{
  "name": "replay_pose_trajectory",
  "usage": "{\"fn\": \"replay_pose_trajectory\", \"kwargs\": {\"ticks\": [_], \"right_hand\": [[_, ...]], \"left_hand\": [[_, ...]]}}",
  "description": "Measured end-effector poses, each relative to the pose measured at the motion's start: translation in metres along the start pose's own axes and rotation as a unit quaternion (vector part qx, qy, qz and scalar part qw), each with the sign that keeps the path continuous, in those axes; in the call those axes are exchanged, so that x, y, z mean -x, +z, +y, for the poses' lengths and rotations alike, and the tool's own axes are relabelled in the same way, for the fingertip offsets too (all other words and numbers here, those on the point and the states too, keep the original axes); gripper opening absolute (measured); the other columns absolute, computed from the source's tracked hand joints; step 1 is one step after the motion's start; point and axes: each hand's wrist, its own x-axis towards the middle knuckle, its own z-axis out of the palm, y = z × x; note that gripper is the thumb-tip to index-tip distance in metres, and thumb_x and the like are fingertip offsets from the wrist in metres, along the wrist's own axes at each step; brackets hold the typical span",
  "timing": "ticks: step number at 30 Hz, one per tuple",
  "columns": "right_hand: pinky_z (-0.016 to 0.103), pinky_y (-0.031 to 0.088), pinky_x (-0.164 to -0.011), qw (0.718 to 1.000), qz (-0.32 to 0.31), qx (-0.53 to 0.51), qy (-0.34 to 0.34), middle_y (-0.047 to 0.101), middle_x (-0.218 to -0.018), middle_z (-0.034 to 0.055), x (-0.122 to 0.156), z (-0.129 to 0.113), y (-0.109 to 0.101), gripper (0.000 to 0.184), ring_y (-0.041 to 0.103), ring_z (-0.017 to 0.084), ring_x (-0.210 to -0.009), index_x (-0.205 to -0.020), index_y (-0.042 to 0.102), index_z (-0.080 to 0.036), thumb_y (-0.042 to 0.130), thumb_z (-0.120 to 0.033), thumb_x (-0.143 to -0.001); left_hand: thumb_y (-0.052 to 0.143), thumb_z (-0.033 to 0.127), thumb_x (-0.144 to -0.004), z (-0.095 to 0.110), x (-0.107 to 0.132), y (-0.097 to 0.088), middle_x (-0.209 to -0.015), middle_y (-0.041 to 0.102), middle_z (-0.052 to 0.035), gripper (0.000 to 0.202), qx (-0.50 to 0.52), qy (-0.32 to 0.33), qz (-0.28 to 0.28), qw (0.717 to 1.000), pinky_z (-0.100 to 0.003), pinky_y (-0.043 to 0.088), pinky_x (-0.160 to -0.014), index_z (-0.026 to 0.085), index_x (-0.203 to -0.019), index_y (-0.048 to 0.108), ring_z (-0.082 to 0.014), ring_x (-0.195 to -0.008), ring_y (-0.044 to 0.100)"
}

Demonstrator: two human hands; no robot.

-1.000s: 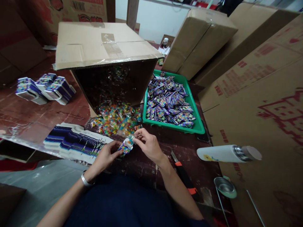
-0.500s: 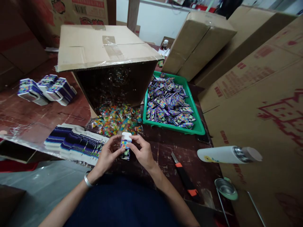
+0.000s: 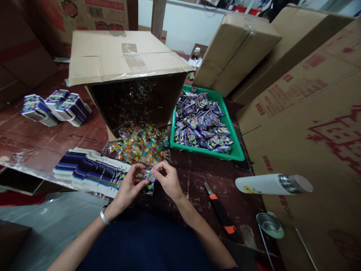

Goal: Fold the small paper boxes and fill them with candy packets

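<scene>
Small printed carton [image 3: 150, 180], near front edge of tabletop [image 3: 192, 174]; left hand [image 3: 128, 189] grasping side, right hand [image 3: 169, 183] pinching top; excess finger pressure could crease it

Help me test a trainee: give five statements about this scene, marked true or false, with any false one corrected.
1. The left hand and right hand both touch the small printed box. True.
2. The green tray holds purple packets. True.
3. The knife lies in the green tray. False: the knife lies outside it, on the table.
4. The silver bracelet is on the right wrist. False: it is on the left wrist.
5. Colourful pieces lie at the mouth of the open cardboard box. True.
</scene>
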Motion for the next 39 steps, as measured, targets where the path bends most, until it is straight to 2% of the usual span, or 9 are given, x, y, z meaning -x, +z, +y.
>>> {"fn": "replay_pose_trajectory", "kwargs": {"ticks": [4, 8, 16, 20, 22, 25, 29, 34, 39], "right_hand": [[0.028, 0.052, -0.068, 0.999, -0.026, 0.011, 0.032, 0.070, -0.077, 0.0030, -0.008, -0.004, -0.008, 0.022, 0.064, 0.018, -0.071, -0.078, 0.069, -0.018, 0.078, -0.038, -0.078], [0.028, 0.049, -0.067, 0.999, -0.035, 0.007, 0.038, 0.068, -0.071, 0.0023, -0.012, -0.005, -0.012, 0.023, 0.062, 0.017, -0.067, -0.070, 0.067, -0.017, 0.078, -0.036, -0.077], [0.030, 0.049, -0.080, 0.994, -0.071, 0.056, -0.068, 0.068, -0.081, 0.0025, 0.000, -0.005, -0.012, 0.025, 0.063, 0.017, -0.080, -0.070, 0.066, -0.019, 0.068, -0.034, -0.090], [0.025, 0.051, -0.060, 0.994, -0.095, 0.061, 0.008, 0.064, -0.072, -0.0006, 0.004, -0.002, -0.022, 0.017, 0.059, 0.014, -0.064, -0.078, 0.068, -0.019, 0.072, -0.034, -0.084], [0.022, 0.049, -0.049, 0.997, -0.050, 0.027, 0.048, 0.062, -0.072, -0.0015, 0.001, -0.002, -0.036, 0.017, 0.057, 0.012, -0.057, -0.083, 0.067, -0.019, 0.071, -0.036, -0.083], [0.025, 0.054, -0.052, 0.993, 0.114, -0.002, 0.011, 0.065, -0.081, 0.0009, -0.012, -0.005, -0.073, 0.024, 0.062, 0.014, -0.059, -0.093, 0.064, -0.019, 0.070, -0.040, -0.083], [0.029, 0.057, -0.062, 0.933, 0.336, 0.086, -0.093, 0.066, -0.081, 0.0032, -0.041, -0.001, -0.136, 0.028, 0.066, 0.017, -0.063, -0.092, 0.062, -0.018, 0.065, -0.044, -0.086], [0.039, 0.055, -0.075, 0.881, 0.342, 0.313, -0.094, 0.069, -0.081, 0.0073, -0.063, 0.009, -0.177, 0.026, 0.066, 0.023, -0.073, -0.085, 0.062, -0.018, 0.058, -0.043, -0.089], [0.041, 0.048, -0.091, 0.817, 0.365, 0.419, -0.156, 0.068, -0.097, 0.0116, -0.049, -0.004, -0.153, 0.022, 0.062, 0.027, -0.096, -0.091, 0.067, -0.019, 0.055, -0.037, -0.094]], "left_hand": [[0.069, 0.026, -0.085, 0.000, 0.002, -0.003, -0.115, 0.060, -0.0059, 0.038, -0.043, 0.026, -0.015, 0.999, -0.031, 0.056, -0.086, 0.023, -0.119, 0.054, -0.0190, -0.102, 0.063], [0.067, 0.027, -0.087, 0.005, 0.001, -0.003, -0.118, 0.064, -0.0080, 0.043, -0.052, 0.029, -0.050, 0.997, -0.033, 0.057, -0.087, 0.023, -0.128, 0.054, -0.0210, -0.103, 0.065], [0.072, 0.036, -0.081, -0.008, 0.003, -0.007, -0.106, 0.073, -0.0062, 0.033, -0.048, -0.013, -0.015, 0.999, -0.032, 0.058, -0.084, 0.021, -0.111, 0.067, -0.0231, -0.098, 0.070], [0.071, 0.039, -0.082, -0.009, 0.001, -0.003, -0.105, 0.073, -0.0071, 0.035, -0.046, -0.023, -0.043, 0.998, -0.033, 0.058, -0.084, 0.021, -0.111, 0.065, -0.0241, -0.097, 0.072], [0.068, 0.040, -0.084, -0.006, 0.000, -0.005, -0.111, 0.072, -0.0085, 0.044, -0.072, -0.016, -0.056, 0.996, -0.034, 0.059, -0.084, 0.022, -0.123, 0.059, -0.0252, -0.101, 0.071], [0.063, 0.045, -0.087, -0.004, -0.002, -0.020, -0.107, 0.073, -0.0083, 0.052, -0.180, -0.001, -0.036, 0.983, -0.033, 0.058, -0.076, 0.023, -0.133, 0.051, -0.0261, -0.101, 0.072], [0.055, 0.048, -0.089, -0.011, -0.002, -0.051, -0.095, 0.075, -0.0055, 0.037, -0.367, 0.020, -0.016, 0.930, -0.031, 0.055, -0.067, 0.023, -0.117, 0.061, -0.0241, -0.082, 0.073], [0.048, 0.037, -0.091, -0.021, 0.003, -0.065, -0.106, 0.072, -0.0103, 0.023, -0.536, 0.020, -0.027, 0.843, -0.036, 0.053, -0.078, 0.021, -0.100, 0.062, -0.0284, -0.096, 0.071], [0.052, 0.034, -0.093, -0.017, 0.016, -0.061, -0.108, 0.068, -0.0121, 0.019, -0.627, -0.021, -0.028, 0.778, -0.036, 0.052, -0.082, 0.019, -0.104, 0.057, -0.0307, -0.107, 0.065]]}}
